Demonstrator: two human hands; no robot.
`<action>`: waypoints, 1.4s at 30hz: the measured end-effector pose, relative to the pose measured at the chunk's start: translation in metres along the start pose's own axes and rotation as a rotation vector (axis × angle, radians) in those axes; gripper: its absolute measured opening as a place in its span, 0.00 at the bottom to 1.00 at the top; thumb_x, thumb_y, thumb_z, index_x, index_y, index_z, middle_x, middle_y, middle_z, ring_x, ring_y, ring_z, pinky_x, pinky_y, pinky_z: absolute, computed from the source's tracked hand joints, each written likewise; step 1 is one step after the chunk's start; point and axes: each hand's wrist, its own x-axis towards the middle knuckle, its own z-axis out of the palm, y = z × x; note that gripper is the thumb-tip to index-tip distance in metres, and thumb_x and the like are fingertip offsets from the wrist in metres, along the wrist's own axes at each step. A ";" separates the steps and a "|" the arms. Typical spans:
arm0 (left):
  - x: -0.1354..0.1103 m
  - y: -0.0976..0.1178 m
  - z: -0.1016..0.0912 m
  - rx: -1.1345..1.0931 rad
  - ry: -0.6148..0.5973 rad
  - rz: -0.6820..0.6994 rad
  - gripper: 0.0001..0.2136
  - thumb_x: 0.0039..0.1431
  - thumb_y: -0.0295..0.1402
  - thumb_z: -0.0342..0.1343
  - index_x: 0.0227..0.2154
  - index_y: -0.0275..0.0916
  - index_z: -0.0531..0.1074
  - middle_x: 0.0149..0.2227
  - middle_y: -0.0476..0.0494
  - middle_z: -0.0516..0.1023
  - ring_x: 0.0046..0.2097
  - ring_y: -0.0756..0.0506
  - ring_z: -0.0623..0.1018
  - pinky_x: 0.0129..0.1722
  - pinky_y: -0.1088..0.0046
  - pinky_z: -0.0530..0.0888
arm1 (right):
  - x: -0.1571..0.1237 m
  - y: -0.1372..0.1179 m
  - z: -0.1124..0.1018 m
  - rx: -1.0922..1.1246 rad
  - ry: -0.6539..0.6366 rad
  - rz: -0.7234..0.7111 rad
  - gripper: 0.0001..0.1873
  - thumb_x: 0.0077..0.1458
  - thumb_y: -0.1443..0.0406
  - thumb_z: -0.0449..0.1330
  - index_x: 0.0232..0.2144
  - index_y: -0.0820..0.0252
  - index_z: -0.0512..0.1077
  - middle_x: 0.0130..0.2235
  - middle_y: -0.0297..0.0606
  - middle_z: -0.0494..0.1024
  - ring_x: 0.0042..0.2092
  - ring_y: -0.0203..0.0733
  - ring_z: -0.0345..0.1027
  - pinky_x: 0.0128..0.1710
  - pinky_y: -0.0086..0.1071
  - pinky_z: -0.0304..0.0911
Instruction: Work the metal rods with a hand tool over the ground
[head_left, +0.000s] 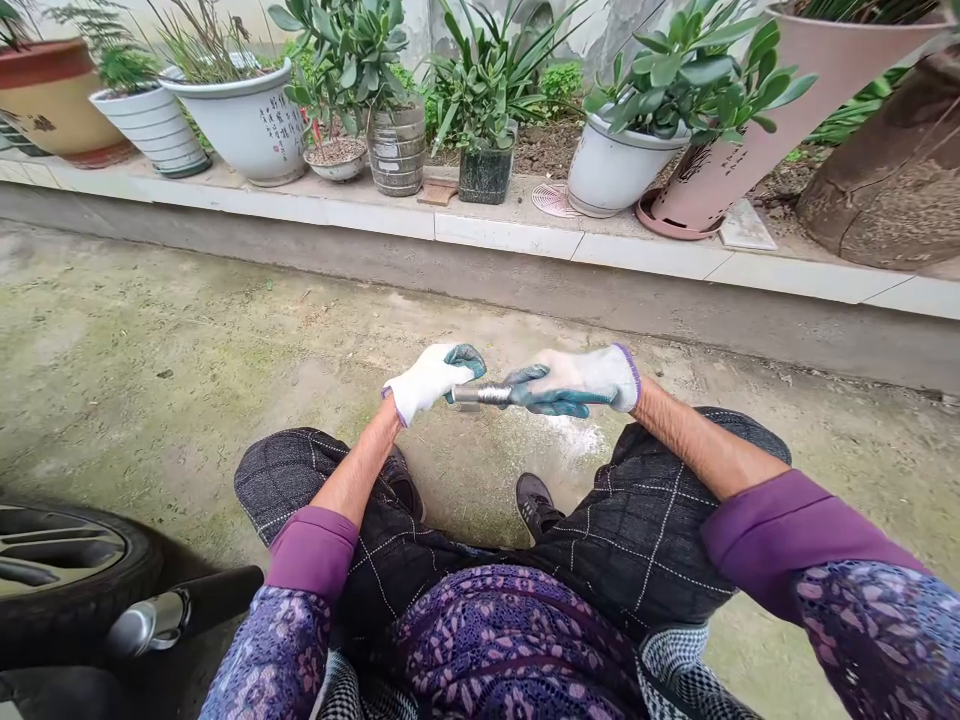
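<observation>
Both hands wear white knit gloves with blue-green coated palms and purple cuffs. Between them, level and low above the ground, is a short metal rod with a shiny, ridged middle that looks threaded or wound with wire. My left hand is closed at the rod's left end, its fingers curled over. From the other side, my right hand wraps the right end, thumb on top and fingers beneath. The gloves hide part of both ends, so the rod's exact kind is unclear.
Potted plants, among them a white pot and a tall pink pot, line a tiled ledge ahead. At lower left are a car wheel and a metal-and-black cylinder. White powder marks the concrete ground.
</observation>
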 end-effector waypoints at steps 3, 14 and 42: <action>0.002 -0.008 0.004 0.104 -0.011 -0.062 0.07 0.46 0.31 0.57 0.29 0.35 0.75 0.25 0.49 0.73 0.23 0.53 0.68 0.18 0.80 0.65 | 0.011 0.003 0.002 -0.472 0.139 0.129 0.13 0.51 0.55 0.62 0.25 0.59 0.72 0.20 0.32 0.68 0.19 0.33 0.57 0.16 0.28 0.50; 0.012 -0.014 0.021 -0.467 0.123 -0.135 0.09 0.47 0.31 0.60 0.32 0.35 0.72 0.18 0.57 0.61 0.17 0.56 0.59 0.15 0.80 0.61 | 0.035 -0.008 -0.011 -0.701 0.613 0.107 0.15 0.59 0.57 0.54 0.39 0.60 0.74 0.32 0.40 0.76 0.29 0.37 0.65 0.27 0.30 0.55; 0.003 0.003 0.009 -0.228 0.150 -0.058 0.09 0.48 0.34 0.59 0.30 0.34 0.74 0.18 0.56 0.63 0.18 0.55 0.61 0.16 0.79 0.61 | 0.012 -0.013 -0.004 0.258 0.363 -0.126 0.16 0.53 0.54 0.62 0.38 0.60 0.71 0.23 0.27 0.66 0.17 0.27 0.51 0.11 0.23 0.50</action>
